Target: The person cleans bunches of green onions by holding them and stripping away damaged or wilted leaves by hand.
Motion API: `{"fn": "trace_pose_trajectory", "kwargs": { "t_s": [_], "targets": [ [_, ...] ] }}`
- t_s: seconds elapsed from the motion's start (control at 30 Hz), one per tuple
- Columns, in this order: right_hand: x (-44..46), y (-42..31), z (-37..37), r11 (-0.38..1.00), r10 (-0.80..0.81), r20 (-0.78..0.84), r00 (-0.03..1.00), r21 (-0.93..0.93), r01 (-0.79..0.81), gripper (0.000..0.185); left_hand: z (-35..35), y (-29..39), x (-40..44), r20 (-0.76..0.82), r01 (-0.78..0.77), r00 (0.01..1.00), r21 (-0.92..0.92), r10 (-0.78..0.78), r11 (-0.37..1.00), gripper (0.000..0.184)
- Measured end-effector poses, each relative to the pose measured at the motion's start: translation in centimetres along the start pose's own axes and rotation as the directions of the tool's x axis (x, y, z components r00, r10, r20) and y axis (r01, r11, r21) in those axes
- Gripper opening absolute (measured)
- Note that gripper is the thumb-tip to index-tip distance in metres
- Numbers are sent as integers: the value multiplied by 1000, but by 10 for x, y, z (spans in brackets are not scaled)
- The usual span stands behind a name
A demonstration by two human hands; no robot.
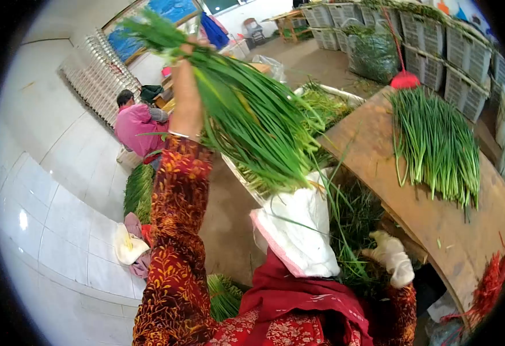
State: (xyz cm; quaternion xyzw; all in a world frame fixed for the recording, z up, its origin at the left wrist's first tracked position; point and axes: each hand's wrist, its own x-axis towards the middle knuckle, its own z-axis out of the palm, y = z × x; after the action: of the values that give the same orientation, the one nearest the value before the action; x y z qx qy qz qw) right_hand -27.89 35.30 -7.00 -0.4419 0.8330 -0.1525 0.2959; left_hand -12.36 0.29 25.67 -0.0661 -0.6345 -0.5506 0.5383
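My left hand (185, 83), raised at the upper middle, is closed around a large bunch of garlic chives (252, 109). The bunch slants down to the right, its pale ends hanging over a white cloth (301, 225) on my lap. My right hand (392, 259) wears a whitish glove and is low at the right. Its thumb and fingers look apart, with nothing visible between them. It is beside a heap of loose dark green leaves (350, 230). Another spread of chives (437, 144) lies on the brown board (379, 155).
Red ties (494, 277) lie on the board's right edge. A white crate (238, 173) of greens stands ahead. Grey crates (465, 46) are stacked at the back right, near a red broom (405, 79). A person in pink (140, 127) sits at the left.
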Motion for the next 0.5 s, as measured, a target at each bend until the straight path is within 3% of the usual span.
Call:
{"fn": "trace_pose_trajectory", "kwargs": {
  "t_s": [0.07,0.13,0.2,0.23,0.27,0.33,0.4,0.43,0.47,0.5],
  "targets": [
    [-20,-53,-57,966,-196,-414,889,72,247,69,23,0,-6,12,44,999,57,-45,997,23],
    [-31,-105,-100,848,-334,-689,644,79,525,77,47,4,-19,28,88,996,69,-90,994,22],
    [-33,-150,-126,743,-374,-765,525,91,663,80,67,4,-27,45,135,989,84,-139,987,20],
    [-31,-168,-132,660,-370,-773,515,172,731,84,74,3,-29,-29,163,987,126,-160,979,18],
    [-17,-176,-133,710,-440,-802,403,-36,703,88,82,1,-33,-104,196,978,165,-181,967,18],
    [-5,-201,-132,738,-402,-841,363,-62,672,91,88,-10,-40,-83,181,981,73,-175,981,17],
    [3,-213,-131,716,-387,-854,348,-41,697,92,98,-17,-50,32,271,962,-48,-270,961,18],
    [4,-217,-132,731,-381,-868,319,-71,679,90,109,-21,-59,-34,211,976,-113,-216,971,26],
    [5,-222,-134,736,-379,-869,318,-75,673,90,114,-11,-64,-27,303,953,110,-302,947,37],
    [7,-225,-135,754,-312,-895,320,-27,657,87,123,-7,-72,20,267,963,27,-267,963,38]
  ]
}}
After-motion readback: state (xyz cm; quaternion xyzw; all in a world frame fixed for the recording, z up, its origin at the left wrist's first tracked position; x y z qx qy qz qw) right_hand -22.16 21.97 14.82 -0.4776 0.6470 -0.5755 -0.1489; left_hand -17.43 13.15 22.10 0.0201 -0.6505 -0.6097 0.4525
